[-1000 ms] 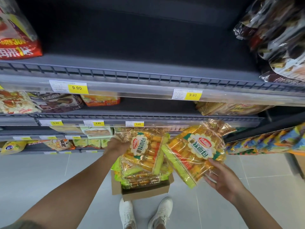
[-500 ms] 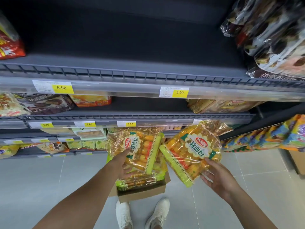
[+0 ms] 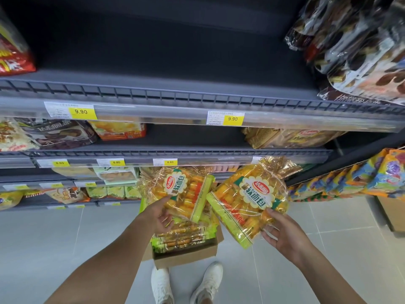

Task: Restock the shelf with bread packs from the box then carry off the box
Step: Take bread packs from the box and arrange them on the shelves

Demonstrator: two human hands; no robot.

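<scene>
My left hand (image 3: 158, 215) grips a yellow-orange bread pack (image 3: 186, 191) by its lower edge, above the box. Held by my right hand (image 3: 282, 234) from below is a second, larger-looking bread pack (image 3: 249, 200), tilted, with its gold crimped top pointing up right. The cardboard box (image 3: 186, 256) sits on the floor in front of my white shoes, with several more bread packs (image 3: 182, 236) inside. The wide top shelf (image 3: 171, 83) above the 9.90 tags is bare in the middle.
A red bag (image 3: 13, 53) lies at the top shelf's left end, and dark cake bags (image 3: 359, 47) are piled at its right. Lower shelves hold assorted bread and snack packs. A rack of colourful packs (image 3: 350, 181) juts out at right, above another box (image 3: 392, 213).
My left hand has shifted from the pack's top left corner down to its lower edge. Both packs have stayed at about the same height. The view has swung slightly right.
</scene>
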